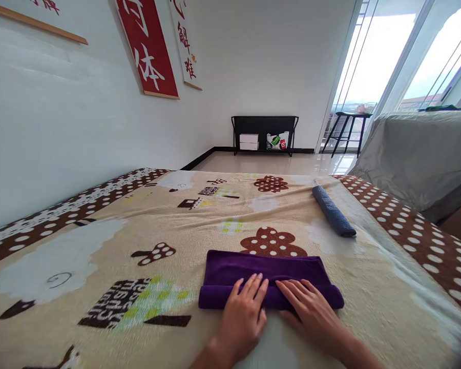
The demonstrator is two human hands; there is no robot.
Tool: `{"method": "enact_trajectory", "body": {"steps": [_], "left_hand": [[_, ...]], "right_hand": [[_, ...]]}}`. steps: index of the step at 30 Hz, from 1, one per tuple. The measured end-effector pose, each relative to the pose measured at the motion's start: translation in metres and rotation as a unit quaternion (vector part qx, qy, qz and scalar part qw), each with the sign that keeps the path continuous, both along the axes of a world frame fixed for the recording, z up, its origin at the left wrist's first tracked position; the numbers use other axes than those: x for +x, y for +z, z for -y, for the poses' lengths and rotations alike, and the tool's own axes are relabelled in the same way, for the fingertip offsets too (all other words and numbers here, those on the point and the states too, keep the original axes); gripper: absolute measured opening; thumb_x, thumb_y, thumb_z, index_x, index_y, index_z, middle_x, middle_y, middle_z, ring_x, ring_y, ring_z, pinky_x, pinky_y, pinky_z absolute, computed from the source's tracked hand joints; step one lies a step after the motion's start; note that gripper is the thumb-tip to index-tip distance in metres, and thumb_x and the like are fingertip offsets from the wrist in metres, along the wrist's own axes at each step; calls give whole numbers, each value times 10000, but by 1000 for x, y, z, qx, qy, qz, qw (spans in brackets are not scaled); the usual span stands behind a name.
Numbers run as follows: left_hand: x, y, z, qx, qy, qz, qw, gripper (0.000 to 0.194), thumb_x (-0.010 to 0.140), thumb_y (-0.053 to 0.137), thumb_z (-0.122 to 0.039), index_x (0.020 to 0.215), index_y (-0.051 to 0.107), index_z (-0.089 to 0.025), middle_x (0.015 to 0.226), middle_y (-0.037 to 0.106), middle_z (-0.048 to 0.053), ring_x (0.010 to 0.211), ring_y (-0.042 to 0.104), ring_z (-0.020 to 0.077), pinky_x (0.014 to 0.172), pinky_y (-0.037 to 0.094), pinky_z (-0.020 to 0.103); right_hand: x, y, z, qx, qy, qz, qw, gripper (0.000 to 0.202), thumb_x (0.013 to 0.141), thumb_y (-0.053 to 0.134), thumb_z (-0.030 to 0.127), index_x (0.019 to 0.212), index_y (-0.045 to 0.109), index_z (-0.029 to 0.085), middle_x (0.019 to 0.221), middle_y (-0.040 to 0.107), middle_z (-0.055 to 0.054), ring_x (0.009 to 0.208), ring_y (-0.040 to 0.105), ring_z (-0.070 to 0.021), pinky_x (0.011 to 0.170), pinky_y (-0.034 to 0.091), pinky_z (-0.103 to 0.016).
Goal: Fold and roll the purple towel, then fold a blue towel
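Note:
A purple cloth [265, 264] lies on the patterned blanket [200, 236], its near edge rolled into a thick tube and its far part flat. My left hand [246, 312] rests on the rolled edge left of its middle, fingers stretched forward over the roll. On the right half of the same roll lies my right hand [311, 312], its fingers also extended and its thumb at the near side. Both palms face down, a small gap between them. Farther back at the right is a rolled blue-grey cloth [333, 211], touched by neither hand.
The blanket's brown dotted border [415, 230] runs along the right. Beyond the bed stand a black rack [265, 124] against the wall and a black stool [346, 125] by the window. A covered piece of furniture [426, 154] is at the right.

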State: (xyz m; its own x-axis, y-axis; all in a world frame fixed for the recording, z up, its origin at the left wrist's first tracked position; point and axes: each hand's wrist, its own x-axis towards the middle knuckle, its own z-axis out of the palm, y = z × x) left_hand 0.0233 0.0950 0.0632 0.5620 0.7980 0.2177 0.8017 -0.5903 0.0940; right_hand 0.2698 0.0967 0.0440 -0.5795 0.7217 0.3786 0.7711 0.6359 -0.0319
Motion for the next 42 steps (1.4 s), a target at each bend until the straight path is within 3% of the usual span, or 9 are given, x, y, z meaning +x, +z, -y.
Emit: {"method": "enact_trajectory", "body": {"steps": [6, 9, 13, 15, 23, 28, 33, 37, 42], "left_hand": [[-89, -17, -15, 65, 156, -19, 985, 521, 980, 415, -505, 1408, 523, -229, 1459, 526, 104, 1328, 510, 277, 1081, 390, 502], [-72, -8, -10, 85, 196, -31, 977, 513, 996, 382, -449, 1376, 557, -153, 1441, 527, 168, 1353, 477, 333, 1132, 259, 625], [-13, 7, -10, 31, 23, -24, 999, 501, 1016, 339, -397, 1454, 457, -184, 1493, 479, 106, 1379, 458, 238, 1128, 349, 467], [-5, 9, -19, -11, -24, -19, 999, 525, 1013, 344, -460, 1482, 409, -233, 1500, 475, 71, 1378, 459, 210, 1094, 395, 410], [-78, -15, -56, -19, 178, -6, 984, 600, 996, 341, -544, 1495, 381, -213, 1549, 387, 120, 1434, 369, 275, 1134, 313, 518], [-75, -8, -48, 25, 169, -14, 985, 531, 1003, 369, -479, 1431, 489, -189, 1488, 482, 137, 1380, 451, 294, 1116, 346, 549], [-85, 5, -3, 178, 19, -44, 983, 415, 938, 499, -220, 1347, 571, -210, 1422, 572, 66, 1339, 496, 236, 1170, 316, 442], [-95, -6, 19, 233, -20, -59, 970, 536, 837, 505, -102, 1368, 533, -164, 1345, 627, 55, 1258, 552, 202, 1106, 388, 326], [-85, -22, 0, 216, 24, -64, 974, 632, 719, 467, -12, 1333, 535, -146, 1260, 666, 60, 1150, 607, 215, 1049, 432, 369]], "right_hand": [[85, -8, 2, 22, -85, 14, 996, 582, 940, 530, 532, 1429, 481, 221, 1351, 603, -83, 1263, 552, -250, 1097, 347, -457], [59, 1, 4, 11, -86, 11, 996, 537, 961, 498, 523, 1397, 522, 210, 1393, 567, -91, 1310, 511, -262, 1139, 292, -486], [-7, 15, -4, -72, -5, 0, 997, 568, 994, 405, 542, 1462, 442, 220, 1481, 464, -68, 1349, 473, -220, 1084, 402, -424], [-17, 17, -11, -106, -9, -7, 994, 581, 990, 385, 572, 1453, 457, 228, 1469, 473, -68, 1352, 469, -236, 1075, 419, -455], [68, -10, -33, -128, -156, -37, 979, 554, 1000, 358, 555, 1485, 393, 290, 1510, 405, -40, 1412, 378, -221, 1141, 350, -495], [75, -12, -29, -103, -152, -36, 982, 513, 1010, 353, 515, 1450, 460, 274, 1480, 462, -50, 1380, 432, -223, 1109, 388, -476], [93, -17, 4, 41, -104, -6, 994, 523, 955, 532, 410, 1456, 449, 288, 1428, 537, -45, 1268, 543, -226, 1066, 386, -411], [102, -31, 20, 110, -64, 29, 991, 591, 890, 563, 266, 1465, 427, 266, 1359, 596, -30, 1185, 587, -208, 1056, 343, -383], [87, -37, 2, 122, -79, 6, 989, 533, 778, 492, 95, 1291, 576, 214, 1231, 665, -38, 1119, 604, -217, 1016, 342, -394]]}}
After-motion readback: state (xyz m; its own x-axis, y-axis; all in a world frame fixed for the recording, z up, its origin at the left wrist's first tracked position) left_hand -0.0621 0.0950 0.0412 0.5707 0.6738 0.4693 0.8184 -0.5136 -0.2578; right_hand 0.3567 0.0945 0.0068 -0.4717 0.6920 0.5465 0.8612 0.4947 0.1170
